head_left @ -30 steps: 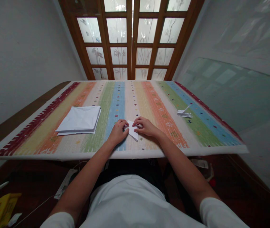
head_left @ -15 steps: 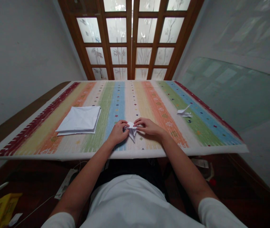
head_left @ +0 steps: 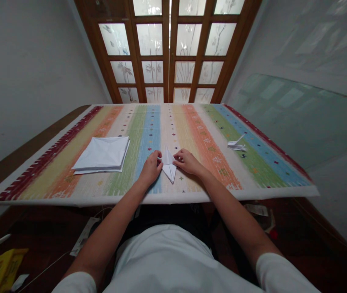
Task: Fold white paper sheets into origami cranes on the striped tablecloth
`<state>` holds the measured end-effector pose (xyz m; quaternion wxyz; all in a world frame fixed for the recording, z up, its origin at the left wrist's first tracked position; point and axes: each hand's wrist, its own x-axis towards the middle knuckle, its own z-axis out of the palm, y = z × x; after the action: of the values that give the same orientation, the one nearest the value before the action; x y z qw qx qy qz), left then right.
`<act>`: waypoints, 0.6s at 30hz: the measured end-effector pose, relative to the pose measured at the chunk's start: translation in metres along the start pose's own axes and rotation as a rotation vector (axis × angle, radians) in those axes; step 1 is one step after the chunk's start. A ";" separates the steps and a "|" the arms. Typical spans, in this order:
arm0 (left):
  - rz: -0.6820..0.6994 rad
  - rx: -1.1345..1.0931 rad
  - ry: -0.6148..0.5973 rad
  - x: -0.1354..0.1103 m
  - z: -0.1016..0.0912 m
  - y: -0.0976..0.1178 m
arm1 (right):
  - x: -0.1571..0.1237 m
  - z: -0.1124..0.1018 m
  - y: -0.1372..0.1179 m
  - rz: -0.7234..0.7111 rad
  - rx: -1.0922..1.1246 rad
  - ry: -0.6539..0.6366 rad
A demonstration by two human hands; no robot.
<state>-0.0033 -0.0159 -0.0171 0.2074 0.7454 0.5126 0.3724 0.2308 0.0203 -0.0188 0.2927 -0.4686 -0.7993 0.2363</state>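
Observation:
A folded white origami paper lies near the table's front edge, a long narrow diamond with one point away from me and one toward me. My left hand is closed at its left side, thumb and index finger pinching the edge. At the right side my right hand pinches the opposite edge between thumb and fingers. Off to the right stands a finished-looking paper crane with a thin raised point. To the left sits a stack of white square paper sheets.
A striped, patterned cloth covers the table. Beyond its far edge is a wooden door with glass panes. A pale glass sheet leans on the right wall. On the floor at lower left are a yellow box and a power strip.
The paper's far part has opened out from a bunched shape into a long flat diamond. Both hands have shifted slightly to its sides. The stack and the crane have stayed put.

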 end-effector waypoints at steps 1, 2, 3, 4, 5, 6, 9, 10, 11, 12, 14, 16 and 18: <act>0.016 0.031 -0.003 0.000 0.000 0.000 | 0.000 0.002 0.000 0.000 -0.005 0.006; 0.031 0.059 -0.010 0.000 -0.001 0.000 | 0.000 0.003 0.000 -0.003 -0.009 0.009; 0.043 0.080 -0.022 0.000 -0.001 0.000 | 0.000 0.002 0.000 -0.006 -0.012 0.010; 0.050 0.091 -0.036 0.000 -0.001 0.001 | 0.000 0.002 -0.001 -0.006 -0.008 0.008; 0.052 0.094 -0.049 0.000 -0.001 0.001 | 0.000 0.000 -0.002 -0.002 0.009 0.002; 0.054 0.094 -0.058 -0.001 0.000 0.002 | 0.000 -0.001 -0.003 0.003 0.041 -0.008; 0.057 0.083 -0.046 -0.001 0.000 0.005 | -0.001 -0.005 -0.009 0.008 0.212 -0.053; 0.053 0.068 -0.032 -0.001 0.000 0.007 | -0.001 -0.005 -0.012 0.003 0.278 -0.062; 0.046 0.044 -0.020 -0.001 -0.001 0.009 | -0.001 -0.005 -0.014 -0.004 0.339 -0.067; 0.036 0.014 -0.009 -0.001 -0.002 0.011 | -0.001 -0.005 -0.017 -0.014 0.393 -0.069; 0.009 -0.063 0.002 -0.001 -0.005 0.015 | -0.001 -0.003 -0.022 -0.054 0.464 -0.061; -0.021 -0.154 0.004 0.000 -0.008 0.017 | -0.002 -0.002 -0.027 -0.138 0.453 -0.042; -0.050 -0.241 0.004 0.001 -0.010 0.017 | -0.003 -0.002 -0.031 -0.242 0.371 -0.019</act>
<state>-0.0003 -0.0226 0.0010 0.3038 0.7012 0.4828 0.4277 0.2146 0.0044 0.0022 0.3926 -0.3051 -0.7953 0.3469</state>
